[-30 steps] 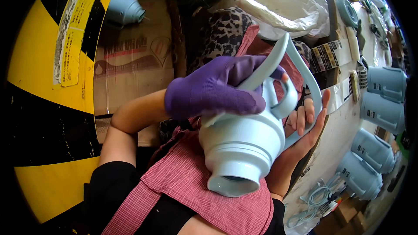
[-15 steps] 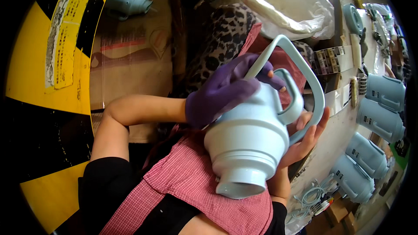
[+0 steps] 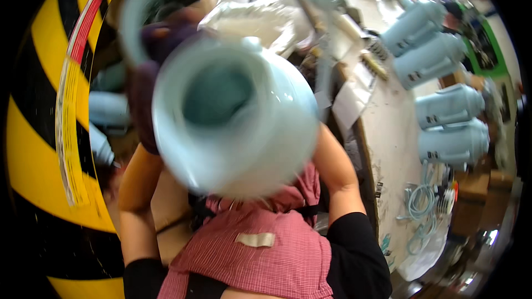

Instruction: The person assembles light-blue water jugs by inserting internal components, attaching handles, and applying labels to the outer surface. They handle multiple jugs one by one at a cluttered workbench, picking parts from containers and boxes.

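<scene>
Lifting: pale blue housing point(image 3: 238, 116) now raised close to the camera, open end facing up, blurred.
Left hand point(image 3: 147, 77): purple-gloved, clamped on its side.
Right hand: hidden behind it; grip unclear.
Bench's right edge: matching housings point(image 3: 451, 124) lined up.

A single head-worn fisheye camera looked steeply down along the wearer's chest, over a red checked apron point(image 3: 266, 243). It sat very close to a pale blue plastic housing with a round opening point(image 3: 233, 116), which filled the centre and was blurred. Straight edges bent near the rim, where a cluttered white workbench point(image 3: 388, 133) curved along the right side.
</scene>
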A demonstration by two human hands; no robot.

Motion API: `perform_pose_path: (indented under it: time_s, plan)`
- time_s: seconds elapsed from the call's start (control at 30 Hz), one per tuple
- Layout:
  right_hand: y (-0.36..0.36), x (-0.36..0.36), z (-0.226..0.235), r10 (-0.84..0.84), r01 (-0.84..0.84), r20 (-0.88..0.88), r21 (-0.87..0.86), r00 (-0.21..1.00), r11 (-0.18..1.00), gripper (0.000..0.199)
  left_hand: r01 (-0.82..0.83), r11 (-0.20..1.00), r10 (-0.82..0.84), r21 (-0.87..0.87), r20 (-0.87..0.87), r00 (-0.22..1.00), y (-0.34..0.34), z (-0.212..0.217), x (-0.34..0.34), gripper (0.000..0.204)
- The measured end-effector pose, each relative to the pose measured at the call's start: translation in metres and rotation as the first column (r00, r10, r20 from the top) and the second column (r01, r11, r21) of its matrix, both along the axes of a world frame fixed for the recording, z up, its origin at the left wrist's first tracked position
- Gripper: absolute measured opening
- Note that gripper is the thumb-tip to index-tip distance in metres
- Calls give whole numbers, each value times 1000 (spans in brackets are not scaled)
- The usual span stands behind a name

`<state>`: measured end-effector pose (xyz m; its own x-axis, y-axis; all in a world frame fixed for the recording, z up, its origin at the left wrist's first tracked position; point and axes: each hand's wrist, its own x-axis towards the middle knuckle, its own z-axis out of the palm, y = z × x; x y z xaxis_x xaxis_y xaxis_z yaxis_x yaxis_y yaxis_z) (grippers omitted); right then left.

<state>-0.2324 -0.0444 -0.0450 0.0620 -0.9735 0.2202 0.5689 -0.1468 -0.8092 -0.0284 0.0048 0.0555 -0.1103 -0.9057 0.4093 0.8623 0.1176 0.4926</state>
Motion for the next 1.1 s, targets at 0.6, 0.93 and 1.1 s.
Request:
perform_pose_path:
  time_s: [0.6,0.93,1.1]
  plan:
    - [117,-372,-26,-971,896,-219,-444,-96,12,33,-442,756,539,-483,842,2,31,-220,68,34]
    - [-68,-534,-103,-520,758,-552,-467,-652,-455,93,-462,725,429,-510,860,-277,48,-223,81,32]
    - [-39,-624,-112,-691,773,-639,-607,-339,182,45,-634,729,240,-257,964,-116,50,-285,138,21]
